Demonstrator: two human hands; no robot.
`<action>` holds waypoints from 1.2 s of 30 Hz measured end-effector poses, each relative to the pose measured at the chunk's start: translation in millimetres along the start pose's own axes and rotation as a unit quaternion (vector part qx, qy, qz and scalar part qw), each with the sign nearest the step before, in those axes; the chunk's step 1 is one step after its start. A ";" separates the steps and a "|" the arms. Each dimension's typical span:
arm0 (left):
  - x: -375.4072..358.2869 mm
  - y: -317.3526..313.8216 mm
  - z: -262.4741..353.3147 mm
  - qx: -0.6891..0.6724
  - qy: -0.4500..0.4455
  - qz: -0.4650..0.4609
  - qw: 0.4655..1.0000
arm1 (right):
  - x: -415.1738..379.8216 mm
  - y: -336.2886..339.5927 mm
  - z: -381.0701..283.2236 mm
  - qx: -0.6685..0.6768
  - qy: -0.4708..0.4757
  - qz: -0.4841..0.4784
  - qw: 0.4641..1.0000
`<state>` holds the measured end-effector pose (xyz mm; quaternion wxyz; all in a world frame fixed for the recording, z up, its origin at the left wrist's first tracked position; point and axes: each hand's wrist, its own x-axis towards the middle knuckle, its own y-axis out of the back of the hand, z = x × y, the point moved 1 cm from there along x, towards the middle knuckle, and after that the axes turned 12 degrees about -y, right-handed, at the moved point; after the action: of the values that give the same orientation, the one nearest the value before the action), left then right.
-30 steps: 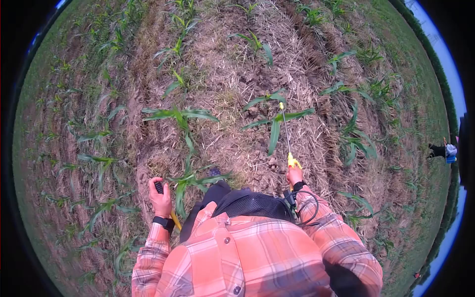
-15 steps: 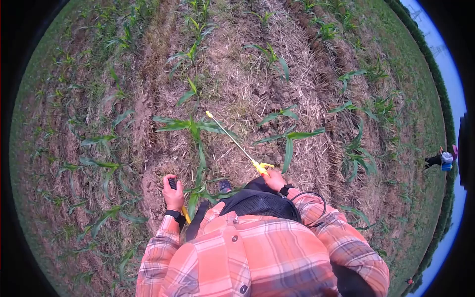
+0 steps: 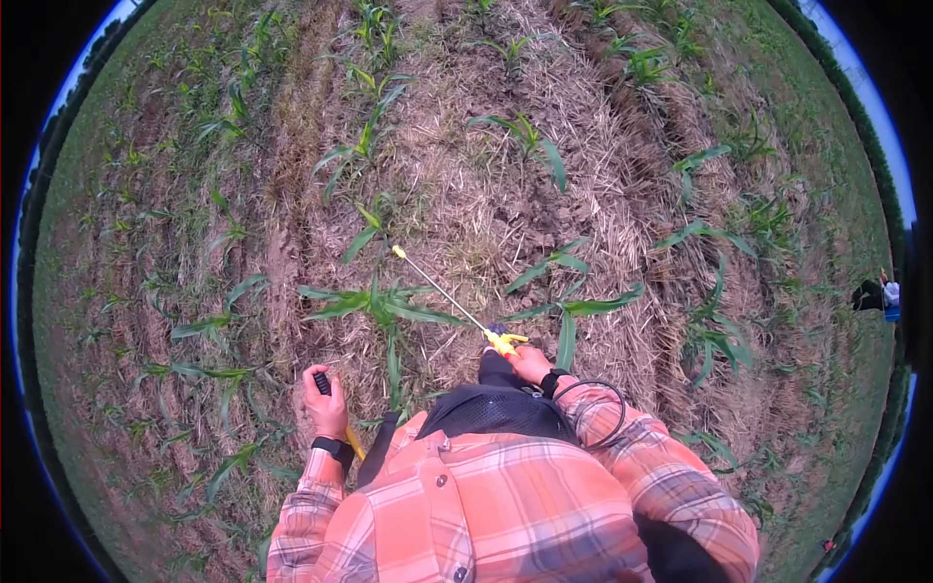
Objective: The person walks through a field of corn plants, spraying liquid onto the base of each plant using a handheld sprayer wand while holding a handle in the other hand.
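My right hand [image 3: 531,364] is closed around the yellow handle of a spray wand [image 3: 447,294]. Its thin metal tube slants forward and left, ending in a yellow nozzle [image 3: 398,252] above the soil near a young corn plant [image 3: 374,303]. A dark hose [image 3: 619,408] loops beside my right wrist. On the left, my left hand [image 3: 326,406] is wrapped round a black grip [image 3: 323,384] at the end of a yellow lever [image 3: 356,443], which runs back beside my body. Dark straps are on both wrists.
Rows of young corn [image 3: 573,308] grow on both sides through dry straw and soil [image 3: 622,233]. One shoe [image 3: 497,328] shows just beyond the wand handle. Another person [image 3: 871,295] is far off at the right edge, and trees line the field's border.
The plants ahead have shifted lower in view. A shoe now shows forward by the wand handle. My left hand and the black grip sit slightly lower and further left; both hands keep their hold.
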<state>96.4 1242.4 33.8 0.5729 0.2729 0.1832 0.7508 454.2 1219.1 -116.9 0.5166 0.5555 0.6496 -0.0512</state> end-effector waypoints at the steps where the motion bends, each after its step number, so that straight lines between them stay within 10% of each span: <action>1: 10.3 -12.8 6.0 0.019 -0.026 -0.003 0.999 | 8.4 10.6 4.3 0.004 -0.002 0.001 1.000; 19: 114.0 -68.1 77.7 0.010 -0.037 -0.020 0.999 | 85.7 159.0 101.7 0.376 -0.252 0.195 0.870; 36: 272.9 -62.0 22.4 -0.077 0.031 -0.018 0.996 | 184.7 149.4 -134.6 -0.005 -0.126 0.130 0.983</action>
<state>104.4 1520.8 69.4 0.6001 0.2012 0.1470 0.7601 515.1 1485.2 -113.6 0.5991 0.6221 0.5015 -0.0501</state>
